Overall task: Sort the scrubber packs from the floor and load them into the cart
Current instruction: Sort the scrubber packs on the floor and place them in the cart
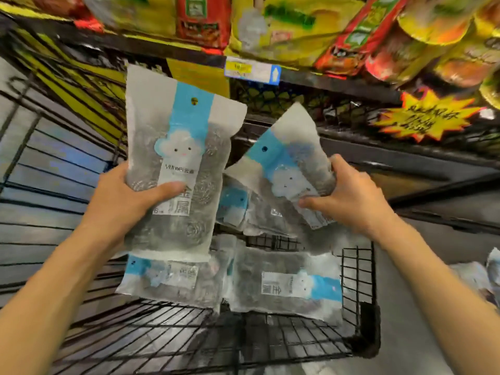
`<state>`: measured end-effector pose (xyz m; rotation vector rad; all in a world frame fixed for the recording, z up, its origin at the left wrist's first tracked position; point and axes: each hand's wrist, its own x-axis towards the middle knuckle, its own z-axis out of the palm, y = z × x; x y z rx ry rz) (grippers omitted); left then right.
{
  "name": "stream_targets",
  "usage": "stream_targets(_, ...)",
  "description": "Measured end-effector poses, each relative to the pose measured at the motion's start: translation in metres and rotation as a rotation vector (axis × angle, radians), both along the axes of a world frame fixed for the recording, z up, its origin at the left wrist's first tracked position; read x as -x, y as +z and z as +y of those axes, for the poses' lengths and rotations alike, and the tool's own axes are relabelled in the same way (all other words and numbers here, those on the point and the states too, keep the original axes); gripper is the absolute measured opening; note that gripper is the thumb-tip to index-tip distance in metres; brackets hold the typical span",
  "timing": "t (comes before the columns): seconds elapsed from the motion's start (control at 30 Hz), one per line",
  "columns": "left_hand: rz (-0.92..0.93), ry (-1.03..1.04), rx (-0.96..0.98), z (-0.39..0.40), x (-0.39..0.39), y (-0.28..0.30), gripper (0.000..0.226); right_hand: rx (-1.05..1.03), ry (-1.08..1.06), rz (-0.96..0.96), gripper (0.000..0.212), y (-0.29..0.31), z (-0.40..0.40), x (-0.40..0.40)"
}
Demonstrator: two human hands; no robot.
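The left hand point(127, 201) holds one scrubber pack point(178, 163) upright at centre left of the frame, thumb pressed across the printed label and fingers hidden behind the bag; its grip is grasping that pack by the lower left edge. The pack is translucent white with a blue stripe, a hang hole near the top and a white cloud face, and coils of metal scrubber show through the film.

The right hand point(349, 196) holds a second scrubber pack point(292, 169) at centre right, tilted so that its top corner leans toward the upper middle of the frame. The thumb lies on the front and the fingers curl over the right edge, so this grip is grasping the tilted pack. The two held packs are near one another but apart.

Both are above a black wire cart point(359, 293) that fills the lower middle of the frame. More packs already lie inside it: one flat at lower left of the basket point(167, 280), one flat at lower right with its blue stripe pointing right point(292, 285), and another partly hidden between the two held packs point(243, 209). The two flat ones lie beside each other, edges touching or overlapping.

Further packs point(479, 277) lie on the floor point(405, 307) at the right edge. A shelf point(311, 74) of blurred red and yellow packets runs across the top, with a yellow starburst sign point(424, 117) at upper right.
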<state>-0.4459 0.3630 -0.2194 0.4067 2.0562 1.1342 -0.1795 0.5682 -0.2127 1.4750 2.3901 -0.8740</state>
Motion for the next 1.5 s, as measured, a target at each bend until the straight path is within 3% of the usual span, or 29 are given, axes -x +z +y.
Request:
stream_targets(0.13,0.062,-0.058,0.070,-0.003,0.017,-0.037,0.040,-0.010,0.309,-0.272,0.085,-0.071,0.017,0.030)
stream_targets(0.27,0.078,-0.101,0.113,-0.004,0.026,-0.063,0.051,-0.007,0.433,-0.380,0.076,-0.123,0.017,0.048)
stream_targets(0.37,0.083,-0.202,0.143,-0.001,0.028,-0.072,0.040,-0.004,0.471,-0.393,0.074,-0.143,0.013,0.048)
stream_targets(0.57,0.128,-0.450,0.222,0.005,0.044,-0.081,0.044,-0.139,0.409,-0.337,0.074,-0.149,0.011,0.040)
stream_targets(0.77,0.247,-0.873,0.405,0.043,0.079,-0.099,0.042,-0.258,0.212,-0.245,0.057,-0.138,0.001,0.020)
stream_targets(0.9,0.377,-1.180,0.525,0.082,0.090,-0.125,0.049,-0.300,0.150,-0.185,0.065,-0.124,-0.005,0.007)
stream_targets(1.03,0.493,-1.332,0.653,0.116,0.087,-0.147,0.059,-0.339,0.111,-0.137,0.071,-0.113,-0.008,-0.005)
stream_targets(1.27,0.782,-1.227,0.618,0.129,0.064,-0.151,0.080,-0.396,0.067,-0.102,0.073,-0.108,-0.011,-0.027)
stream_targets(1.5,0.909,-1.165,0.415,0.102,0.004,-0.083,0.067,-0.413,0.010,-0.111,0.079,-0.059,-0.015,-0.047)
